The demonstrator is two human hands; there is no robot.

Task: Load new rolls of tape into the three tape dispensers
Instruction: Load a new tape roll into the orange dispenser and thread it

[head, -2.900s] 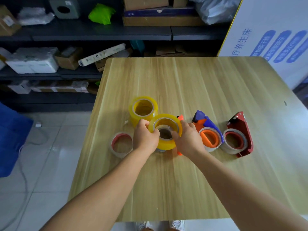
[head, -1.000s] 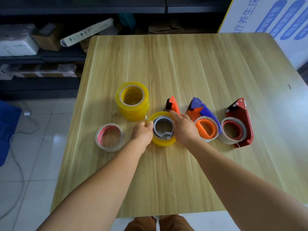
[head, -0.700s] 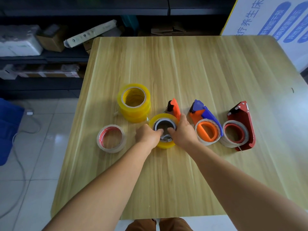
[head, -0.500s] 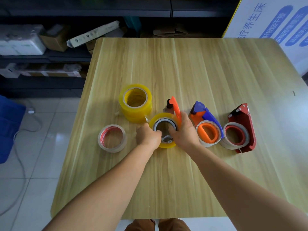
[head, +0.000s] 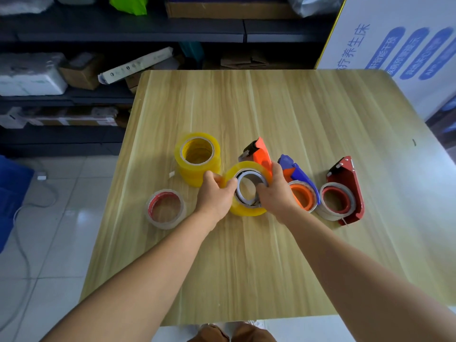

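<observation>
Dark shelves full of boxes stand behind a light wooden worktop, and a white sign with blue writing leans at the far right. Both hands hold one yellow tape roll near the middle of the worktop. That roll sits around the wheel of an orange tape dispenser, whose pointed end sticks out behind the roll. The left hand is closed on the roll's left edge, with the thumb on top. The right hand is closed on the right edge, with fingers curled into the grey hole in the middle. A stack of yellow tape rolls stands just behind the left hand. A clear roll with a red core lies flat to the left, apart from the hands. To the right is a blue and orange dispenser, touching the right hand, and it already has a roll on it. Next to that lies a red dispenser, also with a roll on its wheel.
</observation>
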